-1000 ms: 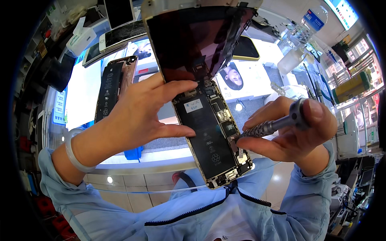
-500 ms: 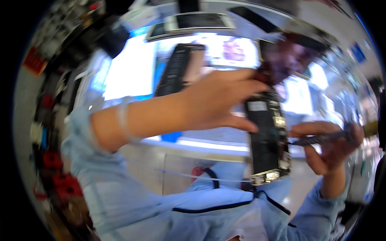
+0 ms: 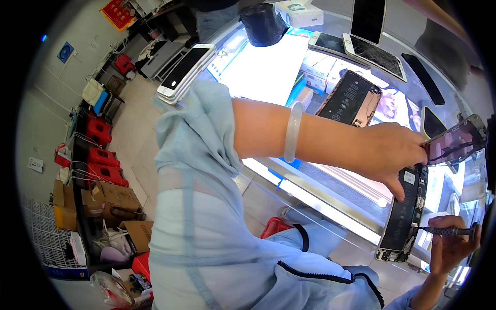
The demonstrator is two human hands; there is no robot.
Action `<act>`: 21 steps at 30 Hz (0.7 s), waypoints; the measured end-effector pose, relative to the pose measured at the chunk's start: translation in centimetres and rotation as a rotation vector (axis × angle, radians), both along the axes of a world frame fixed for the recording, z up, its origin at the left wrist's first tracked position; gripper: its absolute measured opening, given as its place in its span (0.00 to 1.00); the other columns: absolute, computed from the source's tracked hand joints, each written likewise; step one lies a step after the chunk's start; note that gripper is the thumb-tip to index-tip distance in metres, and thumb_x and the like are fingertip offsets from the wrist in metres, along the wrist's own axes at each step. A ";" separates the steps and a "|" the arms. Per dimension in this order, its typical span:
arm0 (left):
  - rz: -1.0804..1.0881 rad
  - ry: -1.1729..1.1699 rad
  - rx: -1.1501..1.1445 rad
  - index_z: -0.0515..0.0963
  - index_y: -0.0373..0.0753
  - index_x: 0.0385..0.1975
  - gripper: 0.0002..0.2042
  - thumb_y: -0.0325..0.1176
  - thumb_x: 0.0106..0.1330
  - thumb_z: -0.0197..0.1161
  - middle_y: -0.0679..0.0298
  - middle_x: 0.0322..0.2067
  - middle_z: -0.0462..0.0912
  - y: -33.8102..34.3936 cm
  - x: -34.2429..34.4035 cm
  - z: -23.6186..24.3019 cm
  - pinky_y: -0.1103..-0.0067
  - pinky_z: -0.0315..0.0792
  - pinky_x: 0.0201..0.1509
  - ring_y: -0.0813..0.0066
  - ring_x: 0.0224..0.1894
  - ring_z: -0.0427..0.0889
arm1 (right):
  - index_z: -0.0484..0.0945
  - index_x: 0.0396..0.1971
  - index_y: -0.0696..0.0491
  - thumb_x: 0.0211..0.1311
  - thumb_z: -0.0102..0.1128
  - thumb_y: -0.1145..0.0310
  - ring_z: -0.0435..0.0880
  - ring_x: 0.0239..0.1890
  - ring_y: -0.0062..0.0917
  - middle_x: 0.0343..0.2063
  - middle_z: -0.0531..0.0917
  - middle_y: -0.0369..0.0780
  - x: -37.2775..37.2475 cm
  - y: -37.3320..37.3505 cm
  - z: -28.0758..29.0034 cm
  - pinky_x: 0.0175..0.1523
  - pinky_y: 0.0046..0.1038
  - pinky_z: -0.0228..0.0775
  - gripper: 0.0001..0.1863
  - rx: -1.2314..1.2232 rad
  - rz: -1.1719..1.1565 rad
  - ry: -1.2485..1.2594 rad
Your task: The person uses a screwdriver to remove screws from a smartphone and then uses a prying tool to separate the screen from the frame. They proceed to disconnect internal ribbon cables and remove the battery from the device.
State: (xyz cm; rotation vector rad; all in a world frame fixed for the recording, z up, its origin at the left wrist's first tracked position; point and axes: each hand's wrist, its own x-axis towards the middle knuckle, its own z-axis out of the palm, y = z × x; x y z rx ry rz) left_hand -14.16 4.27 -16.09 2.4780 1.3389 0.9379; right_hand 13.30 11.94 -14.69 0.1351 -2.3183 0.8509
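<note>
Pinching the opened phone (image 3: pixel 405 212) in the left hand (image 3: pixel 395 150), thumb laid against the battery (image 3: pixel 397 227), fingers curled by the foot of the raised screen (image 3: pixel 454 142). Over to the right hand (image 3: pixel 453 252): gripping a grey screwdriver (image 3: pixel 448 231) between fingers and thumb, tip right at the phone's right edge, too small to tell whether seated in anything. All at the near edge of the lit counter (image 3: pixel 330 206), far right of the view. Best, probably: brace the phone, hold the screwdriver square, press lightly, steer clear of the battery. Mind the screen too, tilted up and likely easy to strain. Beyond, on the counter: a second phone with its battery bared (image 3: pixel 345 98), a cracked white-framed phone (image 3: pixel 374 54), a black cylinder (image 3: pixel 260 25). In the way: left fingers, hiding the screen's foot
</note>
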 end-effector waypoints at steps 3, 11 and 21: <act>0.008 0.014 0.009 0.73 0.33 0.45 0.32 0.45 0.42 0.74 0.54 0.39 0.75 -0.3 -0.2 0.0 0.69 0.73 0.43 0.56 0.41 0.78 | 0.43 0.65 0.36 0.56 0.59 0.75 0.78 0.33 0.31 0.34 0.75 0.46 -1.4 -0.7 0.7 0.38 0.31 0.76 0.43 0.084 -0.008 0.044; -0.012 -0.004 0.089 0.73 0.35 0.47 0.31 0.44 0.43 0.74 0.55 0.39 0.75 0.0 -0.1 -0.3 0.69 0.73 0.42 0.55 0.40 0.78 | 0.38 0.65 0.37 0.54 0.60 0.77 0.78 0.31 0.32 0.32 0.75 0.48 0.4 -0.1 0.9 0.35 0.32 0.76 0.47 0.048 -0.079 -0.047; 0.150 0.114 0.014 0.73 0.46 0.50 0.33 0.45 0.40 0.76 0.63 0.42 0.77 -1.0 -0.3 0.3 0.63 0.59 0.53 0.66 0.44 0.77 | 0.34 0.65 0.33 0.48 0.62 0.84 0.81 0.30 0.36 0.32 0.75 0.51 -1.4 1.7 1.9 0.35 0.32 0.79 0.54 0.039 0.122 -0.141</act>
